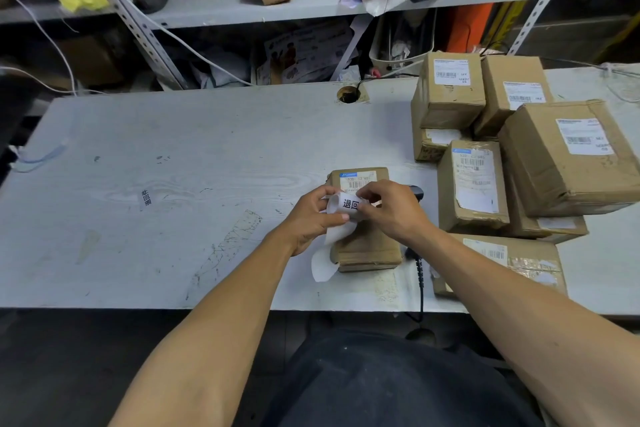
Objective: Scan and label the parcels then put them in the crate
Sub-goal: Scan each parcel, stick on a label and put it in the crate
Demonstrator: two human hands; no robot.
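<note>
1. Both forearms reach out from the near edge over the table (pixel 138 156), a pale grey top with scuffs and old tape marks.
2. The left hand (pixel 311 218) pinches the near part of a white label strip (pixel 341 218); the right hand (pixel 391 210) pinches its far end. The two hands are close together, both clamped on the strip.
3. The strip bears bold black characters on its curled upper part; its loose tail hangs down past the near left corner of the parcel (pixel 363 246) and curls onto the table.
4. The parcel lies flat on the table right under the hands: a small brown cardboard box, taped, with a printed shipping slip and barcode on its far end.
5. Just right of it, a black scanner (pixel 415 190) peeks out behind the right wrist; its coiled cord (pixel 420 274) runs off the near edge.
6. Further right, a pile of boxes (pixel 519 149) stands, brown and with white slips, some stacked on others.
7. A round cable hole (pixel 347 94) sits near the far edge.
8. Beyond, a metal shelf (pixel 277 7) holds bags, boxes and papers.
</note>
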